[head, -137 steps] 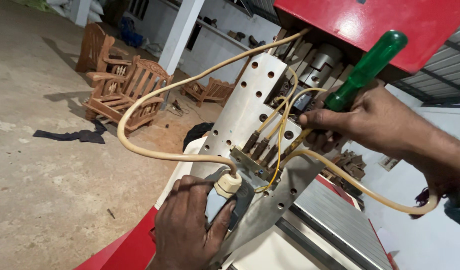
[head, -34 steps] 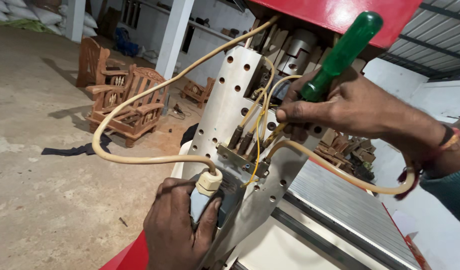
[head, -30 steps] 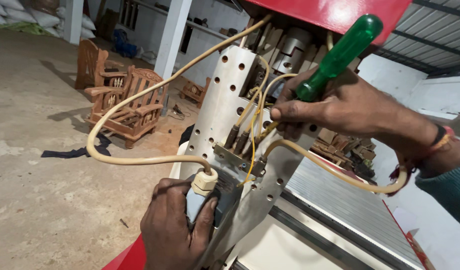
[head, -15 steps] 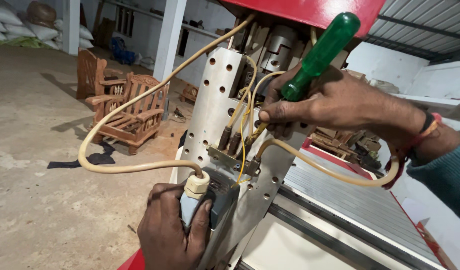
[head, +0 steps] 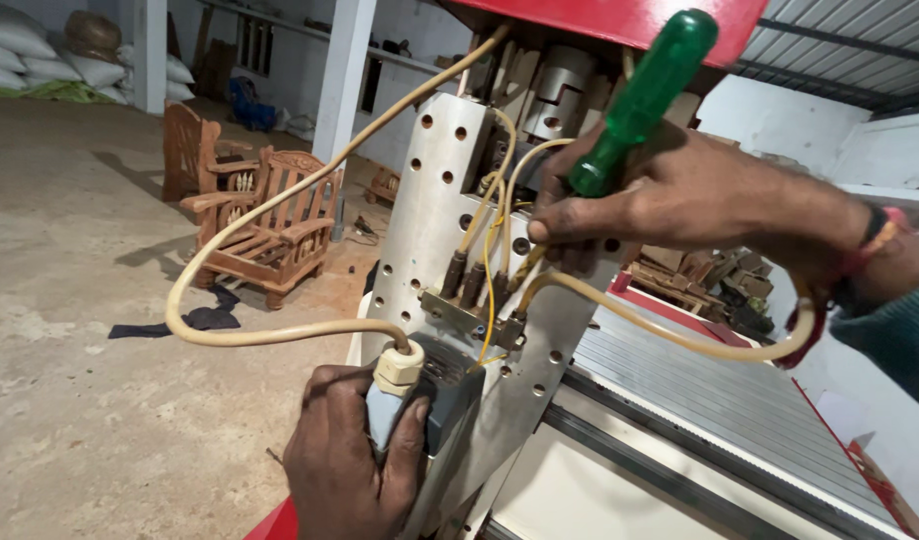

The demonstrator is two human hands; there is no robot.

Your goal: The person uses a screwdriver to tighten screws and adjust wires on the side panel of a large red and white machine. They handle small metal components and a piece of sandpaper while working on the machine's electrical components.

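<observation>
One green-handled screwdriver (head: 639, 100) sits gripped in the right hand (head: 669, 200), fingers closed round it, tip hidden among yellow wires (head: 494, 240) on a perforated metal plate (head: 429, 210); left hand (head: 344, 465) fingers clasp a grey connector (head: 387, 410) below, cream cable (head: 259, 335) looping outward.

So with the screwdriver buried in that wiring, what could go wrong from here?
The right hand works the green-handled screwdriver among thin yellow wires against the perforated metal plate; a slip could nick insulation or knock a connector loose. The left hand grips the grey fitting where the cream cable enters; twisting there might strain that joint. The cable's slack loop could also snag on a sleeve.
</observation>
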